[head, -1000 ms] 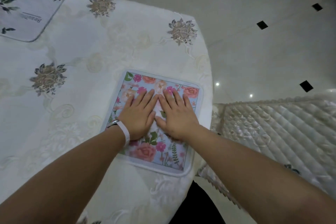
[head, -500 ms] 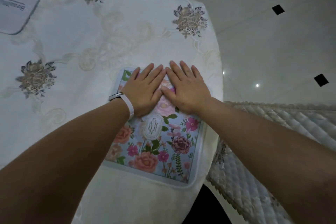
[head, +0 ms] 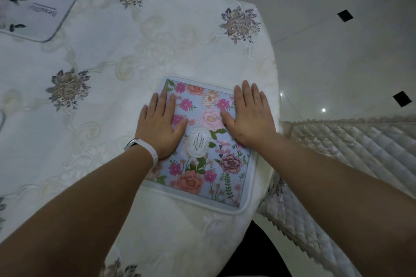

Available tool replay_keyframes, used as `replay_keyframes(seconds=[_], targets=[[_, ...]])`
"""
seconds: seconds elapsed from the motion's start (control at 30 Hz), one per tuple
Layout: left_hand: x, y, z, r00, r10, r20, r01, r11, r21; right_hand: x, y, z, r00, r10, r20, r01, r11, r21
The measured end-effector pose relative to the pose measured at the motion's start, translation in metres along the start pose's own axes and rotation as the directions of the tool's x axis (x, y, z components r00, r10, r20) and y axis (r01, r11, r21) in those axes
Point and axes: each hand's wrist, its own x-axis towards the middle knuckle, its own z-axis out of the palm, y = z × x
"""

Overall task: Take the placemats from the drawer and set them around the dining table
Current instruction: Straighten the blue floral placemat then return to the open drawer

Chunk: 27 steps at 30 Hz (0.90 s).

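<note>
Both hands have slid apart since half a sec ago: they were side by side mid-mat. Now the L hand sits at the left edge of the floral placemat and the R hand at its far right corner. Both lie flat, fingers straight, pressing down, holding nothing.

The L hand's outer fingers overhang the mat's left border onto the tablecloth. The R hand covers the far right corner, so that bit of border is hidden. White wristband on the L wrist. An oval label btwn the hands reads GARDEN.

The mat lies flat on the table, right border just beside the table edge, near corner almost at the drop. Cloth stretches wide left of & beyond the mat.

A second placemat lies well off to the mat's far left, cut off by the frame, its print only partly legible.

Right of the mat, past the table edge: a quilted seat cover, then pale floor w/ black diamond tiles. Dark shape below the mat's near corner, can't tell what.
</note>
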Motion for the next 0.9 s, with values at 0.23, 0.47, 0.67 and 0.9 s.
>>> replay_keyframes(seconds=[0.23, 0.47, 0.67, 0.9], targets=[[-0.062, -0.011, 0.011, 0.999, -0.044, 0.001, 0.044, 0.998, -0.051, -0.055, -0.016, 0.018, 1.0, 0.008, -0.006, -0.008, 1.0, 0.016], [-0.1, -0.003, 0.025, 1.0, 0.007, 0.013, -0.007, 1.0, -0.004, -0.105, -0.049, 0.034, 0.997, -0.077, 0.03, 0.077, 0.997, -0.005], [-0.131, 0.017, 0.042, 0.994, 0.107, -0.019, -0.107, 0.994, 0.011, -0.146, -0.088, 0.057, 0.98, -0.197, 0.015, 0.196, 0.98, 0.011], [-0.158, 0.004, 0.05, 0.983, 0.182, -0.02, -0.181, 0.983, 0.029, -0.164, -0.082, 0.068, 0.957, -0.289, 0.024, 0.29, 0.955, -0.061]])
